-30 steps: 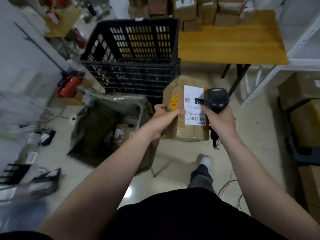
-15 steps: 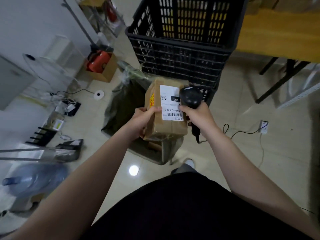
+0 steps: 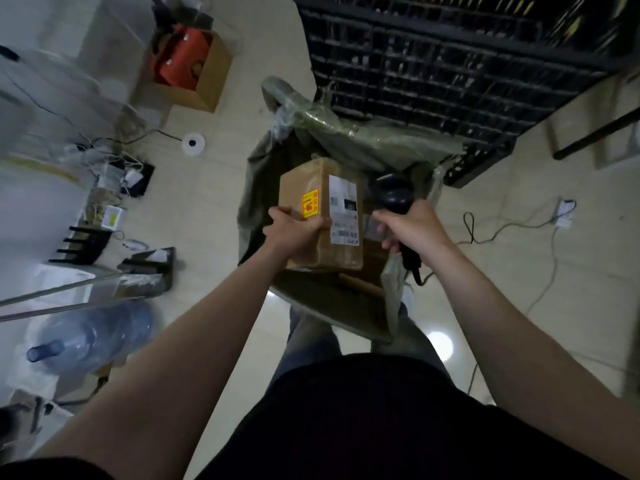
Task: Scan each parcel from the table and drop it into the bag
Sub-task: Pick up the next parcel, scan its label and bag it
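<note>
Now over the open bag [image 3: 346, 140], apparently above its middle, the parcel [image 3: 322, 216] sits gripped by the left hand [image 3: 294, 233]; the right hand [image 3: 408, 226] grips the scanner [image 3: 394, 195].

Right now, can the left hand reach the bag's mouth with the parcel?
Probably yes: the left hand holds the parcel over the open bag, nothing visible between them; the right hand and scanner sit beside it, not beneath.

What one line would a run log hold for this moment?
left hand grips parcel | right hand holds scanner | parcel above open green bag | drop not yet done
</note>
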